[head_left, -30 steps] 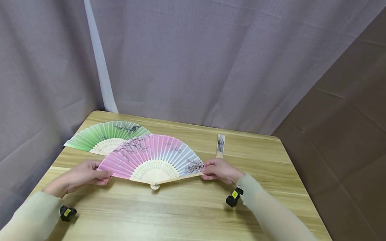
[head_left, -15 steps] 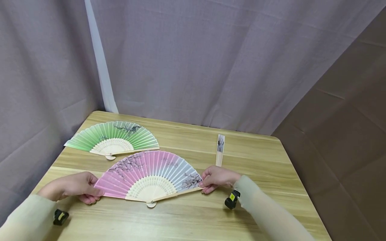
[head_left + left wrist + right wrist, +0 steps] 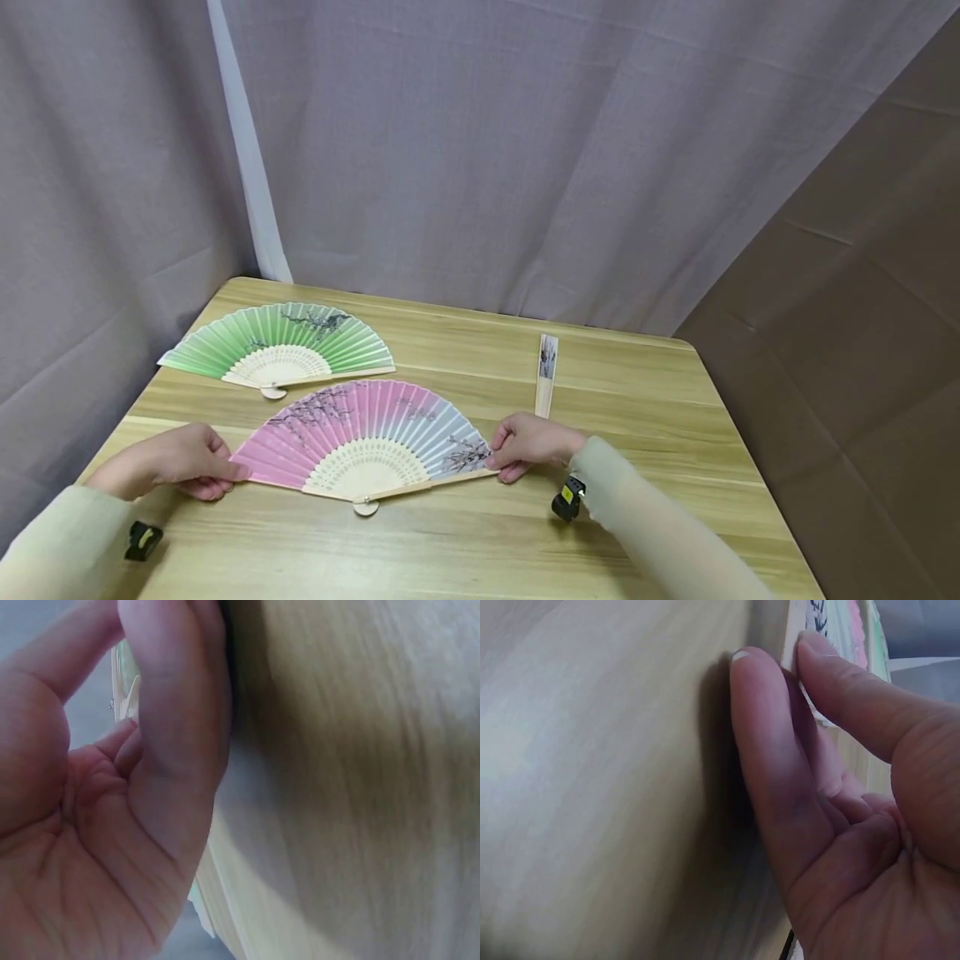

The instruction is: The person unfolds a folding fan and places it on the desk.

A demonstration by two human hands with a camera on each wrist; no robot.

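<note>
A spread folding fan (image 3: pixel 352 417), pink fading to pale grey-blue with painted blossom branches, lies low over the table in the head view, its pivot toward the person. The left hand (image 3: pixel 180 460) pinches its left corner between thumb and fingers. At the opposite end, the right hand (image 3: pixel 531 447) pinches the tip of the wooden outer rib. The right wrist view shows that thumb and fingertip (image 3: pixel 757 671) meeting at the rib (image 3: pixel 790 637). Behind the pink fan, a spread green fan (image 3: pixel 277 342) lies on the table, touched by neither hand.
A folded fan (image 3: pixel 547 375) lies on the wooden table (image 3: pixel 637 500) beyond the right hand. Grey curtains (image 3: pixel 420 150) hang behind the table and along its left side. A brown cloth (image 3: pixel 840 350) borders the right edge.
Both hands have brought the pink fan toward the person and slightly left, down from over the green fan's right part. The green fan is now fully uncovered and has stayed put.
</note>
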